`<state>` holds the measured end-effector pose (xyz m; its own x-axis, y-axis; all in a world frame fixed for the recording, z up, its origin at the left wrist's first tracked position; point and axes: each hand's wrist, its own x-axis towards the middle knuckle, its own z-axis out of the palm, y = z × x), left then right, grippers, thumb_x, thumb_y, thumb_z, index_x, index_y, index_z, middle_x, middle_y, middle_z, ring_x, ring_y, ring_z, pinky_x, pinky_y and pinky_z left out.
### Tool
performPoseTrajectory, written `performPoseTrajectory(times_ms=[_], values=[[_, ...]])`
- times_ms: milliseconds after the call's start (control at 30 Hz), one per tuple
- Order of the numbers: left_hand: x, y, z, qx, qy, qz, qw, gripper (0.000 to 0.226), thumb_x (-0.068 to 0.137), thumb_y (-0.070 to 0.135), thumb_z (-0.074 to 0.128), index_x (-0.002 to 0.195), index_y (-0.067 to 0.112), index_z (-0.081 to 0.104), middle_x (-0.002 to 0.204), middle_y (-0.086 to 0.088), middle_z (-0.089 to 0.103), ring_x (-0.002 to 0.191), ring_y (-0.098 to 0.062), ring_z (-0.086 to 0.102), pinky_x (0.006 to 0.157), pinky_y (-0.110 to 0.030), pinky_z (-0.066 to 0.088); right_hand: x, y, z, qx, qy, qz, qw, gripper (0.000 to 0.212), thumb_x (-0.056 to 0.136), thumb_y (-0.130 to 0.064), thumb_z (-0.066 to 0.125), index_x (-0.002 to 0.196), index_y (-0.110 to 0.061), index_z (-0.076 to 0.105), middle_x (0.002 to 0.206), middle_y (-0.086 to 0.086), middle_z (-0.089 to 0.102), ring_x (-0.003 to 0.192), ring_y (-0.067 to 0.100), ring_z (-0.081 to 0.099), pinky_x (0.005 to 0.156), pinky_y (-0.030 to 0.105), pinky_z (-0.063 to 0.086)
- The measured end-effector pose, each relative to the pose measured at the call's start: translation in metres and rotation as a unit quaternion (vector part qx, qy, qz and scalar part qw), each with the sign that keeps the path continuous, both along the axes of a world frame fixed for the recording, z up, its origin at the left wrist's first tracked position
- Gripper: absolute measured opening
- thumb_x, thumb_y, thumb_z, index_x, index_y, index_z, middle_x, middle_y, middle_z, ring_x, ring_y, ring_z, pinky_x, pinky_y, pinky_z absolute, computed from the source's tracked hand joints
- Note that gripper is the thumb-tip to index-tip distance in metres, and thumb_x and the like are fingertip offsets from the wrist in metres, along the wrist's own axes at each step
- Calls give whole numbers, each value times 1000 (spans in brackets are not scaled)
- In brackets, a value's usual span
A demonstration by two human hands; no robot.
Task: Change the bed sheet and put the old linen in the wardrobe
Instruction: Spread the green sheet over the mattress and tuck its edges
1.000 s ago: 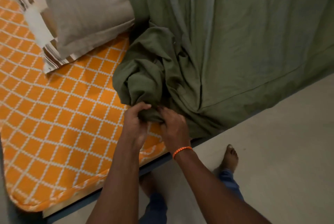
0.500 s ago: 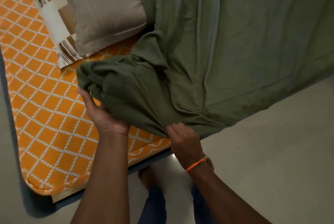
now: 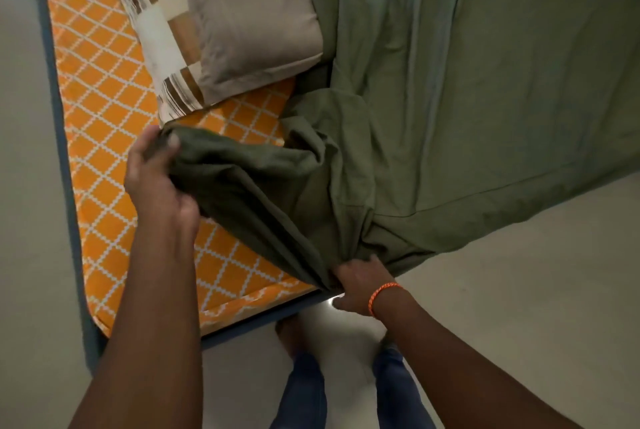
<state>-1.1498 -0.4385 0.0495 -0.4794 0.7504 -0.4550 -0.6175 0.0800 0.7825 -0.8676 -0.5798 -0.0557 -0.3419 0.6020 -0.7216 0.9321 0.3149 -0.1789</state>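
Left hand [image 3: 157, 179] clamped on the bunched corner of the green bed sheet [image 3: 450, 99], out over the bare orange mattress [image 3: 104, 117]. Right hand [image 3: 360, 285] pinching the hem down at the bed's near edge. Taut fold running diagonally between both grips; uncovered corner lying nearer the left. No labels or writing readable anywhere.

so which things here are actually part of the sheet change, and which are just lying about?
In the job:
- green sheet, gripped by left hand and right hand
- orange-patterned mattress, part bare

Lying about:
- grey pillow on a striped pillow
- orange wristband
- floor
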Motion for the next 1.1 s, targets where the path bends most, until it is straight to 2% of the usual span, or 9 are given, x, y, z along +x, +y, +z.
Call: performPoseTrajectory(times_ms=[200,367,467,600,667,800,967,1033,1100], values=[[-22,-82,-57,-103,90,-118,984,38,90,-11,59,119,10,71,97,0,77,91,-19,73,83,-32,62,-47,-15,-4,146,251,-181,940,51,96,-62,52,133,-26,54,122,-6,60,112,17,57,94,39,48],[-22,-130,-81,-123,80,-191,971,40,111,11,46,147,24,55,143,-5,64,122,-26,68,86,-39,64,-128,2,0,187,422,-423,780,42,101,-29,56,141,-16,56,135,1,57,123,18,57,106,36,48],[-21,-147,-88,-247,59,-101,962,51,110,6,48,155,27,40,140,-9,61,108,-26,69,67,-34,63,-165,7,2,96,404,-429,802,65,95,-25,59,157,-21,41,149,11,47,137,25,49,117,36,39],[-27,-154,-91,-328,121,-199,916,62,103,21,66,154,24,33,133,-8,62,107,-28,67,87,-47,60,-192,-7,-9,-19,365,-396,842,81,93,-8,55,162,-41,26,148,15,57,136,33,52,116,40,42],[-38,-153,-88,-384,255,-277,843,61,97,58,59,147,26,48,133,-9,63,109,-31,64,95,-50,56,-197,-15,-15,-39,360,-415,835,73,93,-10,53,160,-33,38,149,12,57,138,32,50,119,38,40],[-50,-154,-86,-452,598,-386,538,56,100,67,47,117,23,77,147,-15,54,144,-42,35,118,-70,23,-191,-30,-13,3,408,-516,754,53,82,-24,54,131,-25,72,92,10,77,80,19,67,86,38,60],[-37,-144,-93,-217,819,-345,403,42,83,41,77,120,23,69,165,-14,27,160,-41,-2,125,-69,-7,-187,-67,2,-81,443,-519,727,37,86,-11,62,117,-16,79,58,0,56,48,2,41,53,21,40],[-27,-140,-104,-136,810,-374,432,47,84,31,74,128,17,63,166,-18,26,161,-40,0,128,-61,-4,-181,-77,8,-174,435,-489,736,30,85,-12,59,105,-11,81,58,11,57,45,13,44,51,29,40],[-18,-139,-124,-94,682,-448,570,64,94,28,71,150,8,47,168,-19,24,160,-38,12,131,-50,8,-168,-83,19,-280,408,-412,765,30,90,-5,53,97,-8,82,50,11,52,37,15,41,46,28,38]])
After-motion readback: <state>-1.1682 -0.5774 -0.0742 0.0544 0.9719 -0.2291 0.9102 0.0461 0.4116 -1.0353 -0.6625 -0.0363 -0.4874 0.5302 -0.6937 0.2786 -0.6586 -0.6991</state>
